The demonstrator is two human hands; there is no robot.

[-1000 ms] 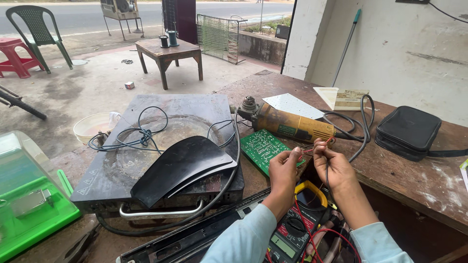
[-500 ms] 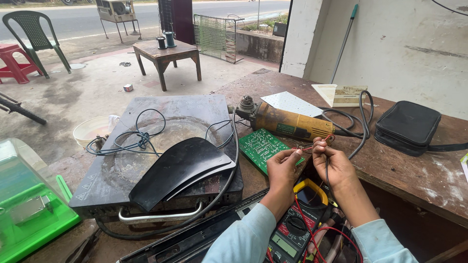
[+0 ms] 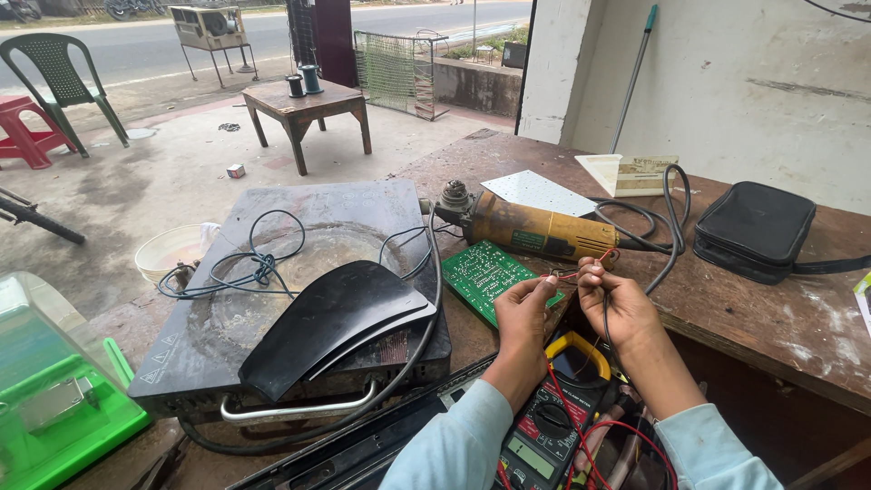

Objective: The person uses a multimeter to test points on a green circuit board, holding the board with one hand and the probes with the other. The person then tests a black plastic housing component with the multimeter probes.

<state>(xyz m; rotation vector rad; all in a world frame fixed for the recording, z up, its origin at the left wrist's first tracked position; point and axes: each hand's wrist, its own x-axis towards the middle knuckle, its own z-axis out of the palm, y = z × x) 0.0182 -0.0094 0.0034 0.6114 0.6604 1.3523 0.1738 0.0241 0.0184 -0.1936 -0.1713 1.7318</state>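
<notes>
Workbench (image 3: 771, 318): L hand (image 3: 524, 313) & R hand (image 3: 617, 304) pinching red wire (image 3: 572, 275) betw. fingertips.

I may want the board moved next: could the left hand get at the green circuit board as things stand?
Probably yes. The left hand is beside the green circuit board, which lies flat and uncovered on the wooden table. But its fingers pinch a thin red wire with the right hand, so it is occupied.

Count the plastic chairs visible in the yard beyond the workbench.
2. A green plastic chair stands at the far left near the road. A red one sits just left of it, cut off by the picture's edge. Others may lie outside the view.
</notes>
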